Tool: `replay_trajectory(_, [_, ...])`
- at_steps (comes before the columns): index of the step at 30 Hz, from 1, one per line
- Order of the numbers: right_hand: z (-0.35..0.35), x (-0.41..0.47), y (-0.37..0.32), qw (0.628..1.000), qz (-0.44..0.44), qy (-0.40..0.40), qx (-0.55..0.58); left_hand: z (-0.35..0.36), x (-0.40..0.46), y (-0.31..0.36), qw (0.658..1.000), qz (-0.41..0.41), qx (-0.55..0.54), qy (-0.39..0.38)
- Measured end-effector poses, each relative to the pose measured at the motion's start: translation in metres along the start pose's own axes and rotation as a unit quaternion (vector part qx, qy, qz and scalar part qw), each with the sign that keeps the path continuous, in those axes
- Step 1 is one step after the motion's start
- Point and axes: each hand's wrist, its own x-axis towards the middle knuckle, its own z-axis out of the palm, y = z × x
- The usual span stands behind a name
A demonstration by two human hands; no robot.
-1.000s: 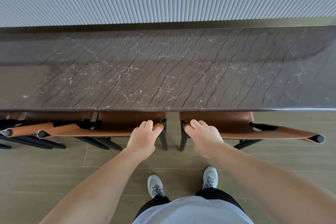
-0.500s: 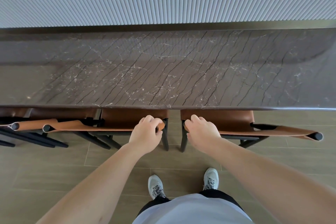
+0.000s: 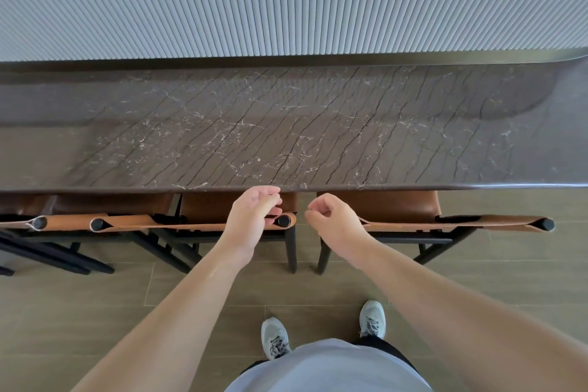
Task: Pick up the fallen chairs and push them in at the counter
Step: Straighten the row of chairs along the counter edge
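Two chairs stand upright, seats tucked under the table's near edge [image 3: 318, 188].
Left hand [image 3: 251, 220] and right hand [image 3: 331, 222] hover with grip released, loosely curled; pushing-in looks done, and next comes checking for any remaining fallen chair.
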Motion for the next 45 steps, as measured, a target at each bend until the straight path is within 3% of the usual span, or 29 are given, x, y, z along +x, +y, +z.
replay_trajectory(6, [0.028, -0.013, -0.025, 0.985, 0.055, 0.012, 0.166, -0.039, -0.015, 0.003, 0.996, -0.002, -0.080, -0.032])
replay_trajectory(13, [0.063, -0.035, -0.045, 0.955, 0.065, -0.005, 0.290, -0.081, -0.043, 0.005, 0.996, 0.026, -0.076, -0.028])
replay_trajectory(18, [0.073, -0.045, -0.058, 0.951, 0.049, -0.050, 0.300, -0.096, -0.070, 0.005, 0.994, 0.049, -0.102, 0.009])
replay_trajectory(30, [0.092, -0.061, -0.090, 0.938, -0.001, -0.188, 0.290, -0.137, -0.166, 0.013, 0.959, 0.045, -0.215, 0.180])
replay_trajectory(38, [0.117, -0.081, -0.091, 0.939, 0.017, -0.212, 0.271, -0.152, -0.194, 0.005, 0.948, 0.068, -0.229, 0.210])
replay_trajectory(45, [0.162, -0.092, -0.120, 0.941, -0.009, -0.221, 0.255, -0.211, -0.210, 0.000, 0.942, 0.083, -0.245, 0.214])
